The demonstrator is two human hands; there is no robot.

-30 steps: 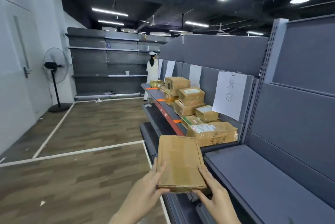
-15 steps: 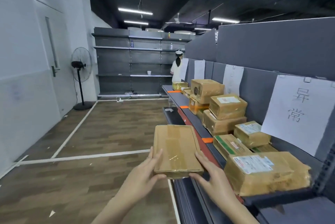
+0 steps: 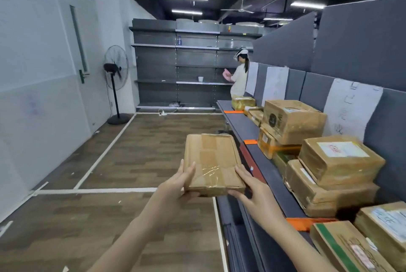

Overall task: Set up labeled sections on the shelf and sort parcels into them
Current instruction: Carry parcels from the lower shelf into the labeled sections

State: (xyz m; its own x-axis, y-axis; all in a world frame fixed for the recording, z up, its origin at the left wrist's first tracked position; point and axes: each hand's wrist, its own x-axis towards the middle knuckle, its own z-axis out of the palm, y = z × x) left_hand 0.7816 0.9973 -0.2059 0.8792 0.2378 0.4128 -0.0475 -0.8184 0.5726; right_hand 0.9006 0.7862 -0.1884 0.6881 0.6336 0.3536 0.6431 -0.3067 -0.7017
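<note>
Two hands carry one parcel. My left hand (image 3: 175, 183) grips the near left corner of the parcel (image 3: 212, 161), thumb on top and fingers beneath. My right hand (image 3: 252, 190) grips the near right corner likewise, so neither hand is slack. The parcel lies flat in the air over the floor, just beside the front edge of the shelf (image 3: 241, 124), touching nothing on it.

Since a second ago the hold is unchanged, but the view has travelled along the shelf. The sheet with two characters has dropped out on my right. I now stand beside the next section, marked off by an orange marker (image 3: 250, 142) and filled with stacked boxes (image 3: 294, 120) below another sheet (image 3: 349, 106) whose writing I cannot read.

I judge that the first section is passed over as the wrong one and the parcel is not yet sorted. Bare shelf lies further along, toward a person (image 3: 239, 78) at the far end
</note>
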